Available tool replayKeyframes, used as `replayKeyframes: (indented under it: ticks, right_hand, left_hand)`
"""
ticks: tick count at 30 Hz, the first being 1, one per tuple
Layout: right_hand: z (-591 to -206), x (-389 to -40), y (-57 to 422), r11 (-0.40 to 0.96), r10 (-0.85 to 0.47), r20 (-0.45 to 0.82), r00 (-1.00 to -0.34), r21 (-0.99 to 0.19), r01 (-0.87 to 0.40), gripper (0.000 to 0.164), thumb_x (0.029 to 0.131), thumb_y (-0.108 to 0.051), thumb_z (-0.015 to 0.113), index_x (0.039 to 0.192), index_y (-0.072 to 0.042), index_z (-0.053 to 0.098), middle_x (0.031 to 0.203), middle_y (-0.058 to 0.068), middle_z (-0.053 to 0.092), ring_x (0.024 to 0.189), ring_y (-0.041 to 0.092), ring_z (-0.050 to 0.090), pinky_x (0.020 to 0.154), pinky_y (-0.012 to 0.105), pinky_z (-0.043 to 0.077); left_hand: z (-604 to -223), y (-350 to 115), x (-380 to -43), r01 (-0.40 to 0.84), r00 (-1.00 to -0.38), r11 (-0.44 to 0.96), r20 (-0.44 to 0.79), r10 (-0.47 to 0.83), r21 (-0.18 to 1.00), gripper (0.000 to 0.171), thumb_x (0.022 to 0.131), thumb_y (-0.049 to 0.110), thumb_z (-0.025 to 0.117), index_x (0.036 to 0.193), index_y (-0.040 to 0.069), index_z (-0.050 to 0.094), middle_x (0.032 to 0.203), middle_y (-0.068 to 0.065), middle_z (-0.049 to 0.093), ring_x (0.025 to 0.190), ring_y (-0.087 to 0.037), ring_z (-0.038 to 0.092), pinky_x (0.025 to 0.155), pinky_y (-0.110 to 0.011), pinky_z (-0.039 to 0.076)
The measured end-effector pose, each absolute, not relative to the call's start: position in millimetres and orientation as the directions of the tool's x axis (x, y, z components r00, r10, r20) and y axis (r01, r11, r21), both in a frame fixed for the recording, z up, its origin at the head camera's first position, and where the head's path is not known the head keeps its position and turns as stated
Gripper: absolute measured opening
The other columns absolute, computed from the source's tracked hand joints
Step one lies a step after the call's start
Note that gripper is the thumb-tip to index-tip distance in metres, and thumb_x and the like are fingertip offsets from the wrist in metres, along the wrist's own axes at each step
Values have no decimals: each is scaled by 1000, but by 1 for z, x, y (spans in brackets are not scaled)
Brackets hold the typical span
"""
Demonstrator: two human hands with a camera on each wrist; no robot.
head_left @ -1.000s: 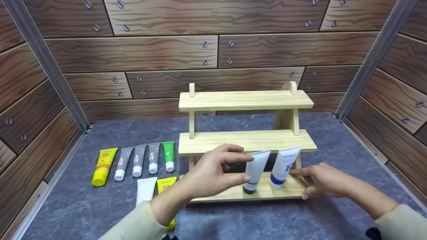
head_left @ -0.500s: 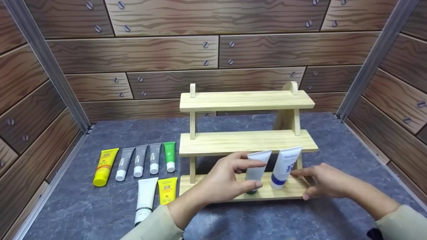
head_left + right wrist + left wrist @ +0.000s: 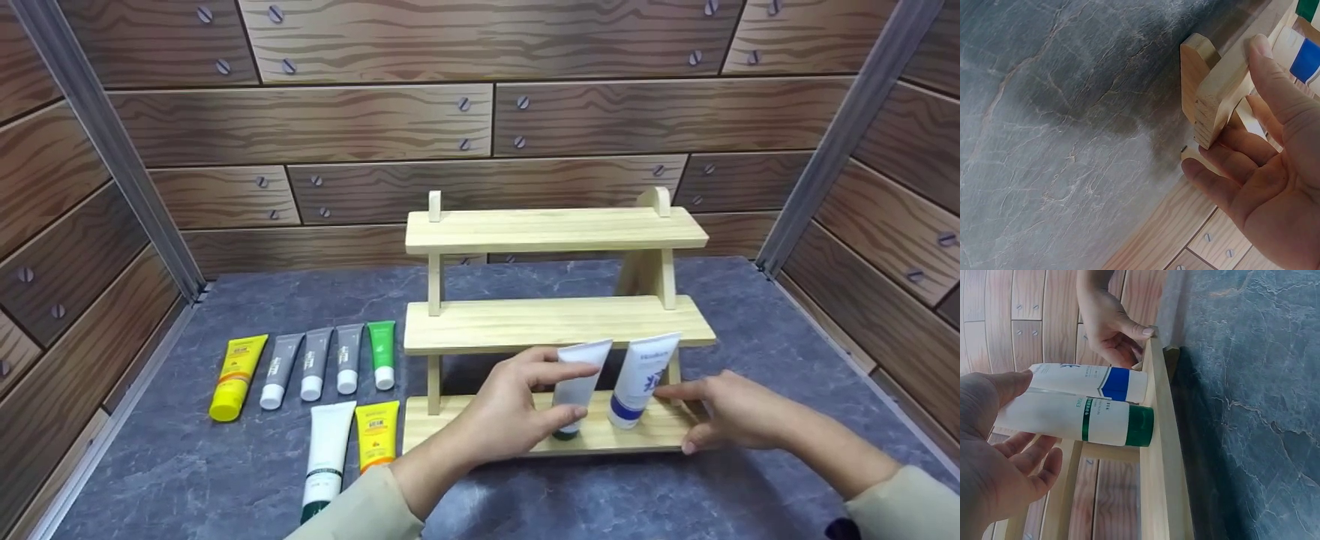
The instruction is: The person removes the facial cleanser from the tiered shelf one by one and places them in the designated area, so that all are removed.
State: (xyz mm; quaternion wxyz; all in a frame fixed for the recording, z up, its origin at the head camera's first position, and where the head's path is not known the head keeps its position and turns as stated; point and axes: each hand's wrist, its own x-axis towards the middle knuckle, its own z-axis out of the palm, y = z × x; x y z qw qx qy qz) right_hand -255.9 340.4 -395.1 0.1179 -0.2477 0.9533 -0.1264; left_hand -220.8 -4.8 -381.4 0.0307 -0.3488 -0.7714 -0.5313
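On the bottom board of a wooden three-tier display shelf (image 3: 559, 322) a white tube with a green cap (image 3: 1112, 422) stands on its cap. My left hand (image 3: 510, 405) holds its upper part, thumb and index finger across the side facing me; the other fingers (image 3: 1033, 461) are loosely bent beside it. Just to its right stands another white tube with a blue band (image 3: 641, 379). My right hand (image 3: 739, 412) grips the right end of the bottom board, with the thumb (image 3: 1264, 48) on its front edge and other fingers around the end.
Left of the shelf lie a yellow tube (image 3: 238, 375), several grey tubes (image 3: 313, 364) and a green tube (image 3: 382, 352) in a row. Nearer me are a white tube (image 3: 328, 450) and another yellow tube (image 3: 376, 431), partly behind my left sleeve. Wood-patterned walls (image 3: 375, 120) enclose the table.
My left hand has moved right, from the green-capped tube's left edge to across its front. That tube stays in place. The right hand keeps its hold on the board.
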Motion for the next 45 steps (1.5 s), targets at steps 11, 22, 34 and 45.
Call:
replayKeyframes:
  ticks: [11, 22, 34, 45]
  right_hand:
    - [-395, -256, 341, 851, -499, -161, -851, -277, -447, 80, 72, -43, 94, 142, -12, 69, 85, -7, 55, 80, 16, 51, 73, 42, 47]
    - [-397, -256, 341, 851, -500, -154, -852, -268, -451, 80, 72, -43, 94, 142, -13, 70, 88, -10, 58, 86, 16, 56, 88, 61, 50]
    - [-396, -255, 341, 839, -519, -136, -844, -272, -472, 81, 71, -42, 95, 142, -11, 69, 84, -9, 54, 79, 13, 51, 72, 39, 48]
    - [-395, -254, 340, 848, -507, -135, -851, -255, -465, 80, 71, -42, 95, 141, -12, 70, 99, -7, 68, 88, 17, 58, 87, 60, 51]
  left_hand:
    - [-385, 4, -224, 572, -788, 214, 458, 411, 792, 39, 92, -7, 77, 122, 17, 82, 115, 0, 73, 96, -4, 61, 83, -24, 57]
    - [-383, 4, -224, 565, -791, 192, 460, 404, 802, 38, 91, -10, 75, 118, 16, 84, 112, 0, 74, 85, -2, 58, 74, -21, 55]
    - [-376, -13, -220, 527, -807, 163, 430, 406, 834, 36, 93, -9, 73, 120, 13, 82, 112, -1, 75, 81, -5, 60, 71, -24, 56]
    - [-367, -38, -216, 514, -827, 194, 423, 370, 836, 35, 94, -7, 74, 121, 14, 82, 111, -1, 73, 76, -10, 57, 68, -22, 51]
